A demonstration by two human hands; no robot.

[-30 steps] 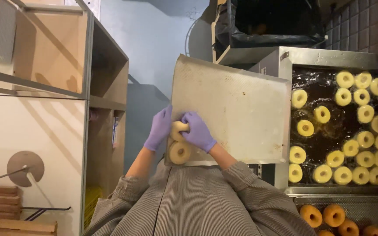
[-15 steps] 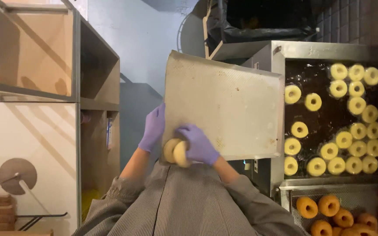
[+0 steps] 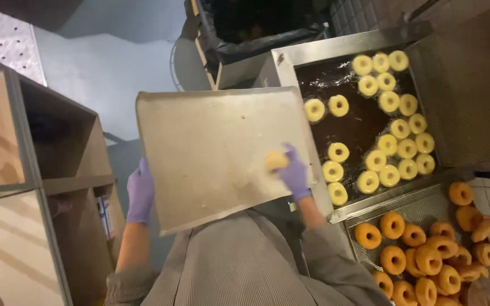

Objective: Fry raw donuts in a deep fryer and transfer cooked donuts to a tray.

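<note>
Across the middle of the frame we hold a large flour-dusted baking tray (image 3: 211, 153), its long axis running left to right. To its right sits the fryer (image 3: 364, 124), dark oil dotted with pale raw doughnut rings (image 3: 389, 141); lower right, a drain rack (image 3: 426, 209) carries browned doughnuts (image 3: 421, 255). Wooden shelving (image 3: 29, 170) fills the left. Our left hand (image 3: 140, 192), gloved in purple, has its grip closed on the tray's left edge. Our right hand (image 3: 295, 173), also gloved, is nearer the fryer, its grip pinched on a soft, pale dough piece (image 3: 276, 161) lying just left of its fingers, over the tray's right portion.
</note>
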